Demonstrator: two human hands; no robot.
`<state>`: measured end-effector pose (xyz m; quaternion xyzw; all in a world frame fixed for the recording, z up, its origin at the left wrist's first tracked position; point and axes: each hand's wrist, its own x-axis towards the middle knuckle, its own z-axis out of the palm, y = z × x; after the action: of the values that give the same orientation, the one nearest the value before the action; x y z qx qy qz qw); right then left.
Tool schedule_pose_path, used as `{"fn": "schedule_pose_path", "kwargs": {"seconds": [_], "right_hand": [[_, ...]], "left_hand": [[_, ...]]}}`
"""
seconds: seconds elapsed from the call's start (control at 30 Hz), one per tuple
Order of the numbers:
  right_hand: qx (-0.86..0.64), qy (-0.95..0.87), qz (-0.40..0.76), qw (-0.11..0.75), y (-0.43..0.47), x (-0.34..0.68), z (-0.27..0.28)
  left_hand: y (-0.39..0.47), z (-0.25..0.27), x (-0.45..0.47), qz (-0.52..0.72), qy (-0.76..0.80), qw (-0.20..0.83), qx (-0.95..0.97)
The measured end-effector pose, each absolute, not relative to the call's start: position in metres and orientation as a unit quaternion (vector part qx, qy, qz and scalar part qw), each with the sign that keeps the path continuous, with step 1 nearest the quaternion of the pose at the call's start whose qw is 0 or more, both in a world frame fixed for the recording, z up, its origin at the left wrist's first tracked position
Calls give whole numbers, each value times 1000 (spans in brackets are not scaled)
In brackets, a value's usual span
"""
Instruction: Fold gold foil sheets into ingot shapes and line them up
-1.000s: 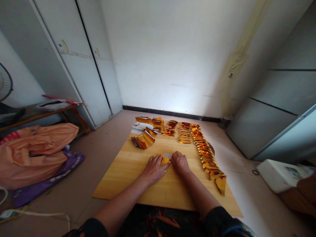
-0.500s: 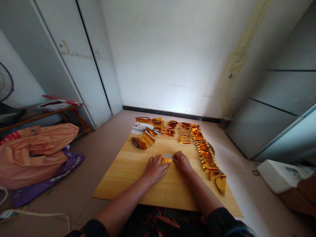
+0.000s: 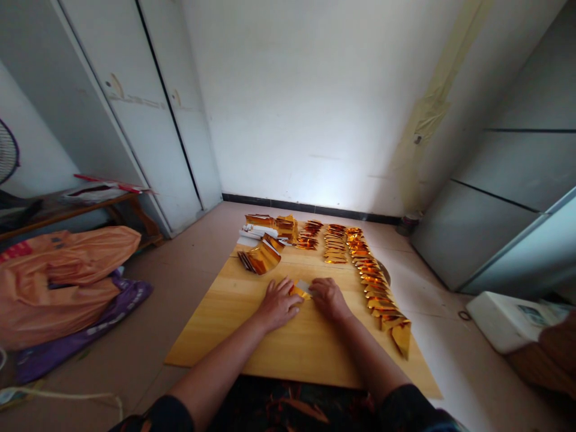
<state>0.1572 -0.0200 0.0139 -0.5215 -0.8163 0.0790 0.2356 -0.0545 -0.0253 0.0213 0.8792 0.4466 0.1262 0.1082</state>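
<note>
A small sheet of gold foil paper (image 3: 302, 290), partly folded and showing its pale grey back, lies on the wooden board (image 3: 216, 336) between my hands. My left hand (image 3: 278, 305) rests on its left side with the fingers stretched out and lying flat. At the sheet's right edge, my right hand (image 3: 330, 298) has its fingers curled together on the paper; the fingertips are partly hidden. Beyond my left hand is a curved stack of unfolded gold foil sheets (image 3: 261, 257). To the right runs a long row of folded gold foil pieces (image 3: 372, 282).
Shorter rows of folded pieces (image 3: 335, 245) and white paper bundles (image 3: 258, 231) lie along the board's far edge. An orange bag (image 3: 67, 270) sits on the floor at left. A white box (image 3: 504, 321) stands at right, and a cabinet (image 3: 135, 108) at back left.
The foil sheet has turned slightly between my hands. My right hand has shifted a little left, its fingers further over the paper; my left fingers are slightly more spread.
</note>
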Motion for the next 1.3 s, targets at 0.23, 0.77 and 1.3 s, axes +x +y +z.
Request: {"fn": "schedule_pose_path", "kwargs": {"seconds": [0.23, 0.77, 1.3], "right_hand": [[-512, -846, 10, 149, -51, 135, 27], [-501, -853, 10, 150, -60, 123, 21], [-480, -847, 121, 194, -37, 156, 18]], "left_hand": [[-2, 23, -66, 180, 400, 149, 886], [-9, 31, -61, 172, 367, 110, 907], [-16, 24, -55, 198, 475, 140, 846]]}}
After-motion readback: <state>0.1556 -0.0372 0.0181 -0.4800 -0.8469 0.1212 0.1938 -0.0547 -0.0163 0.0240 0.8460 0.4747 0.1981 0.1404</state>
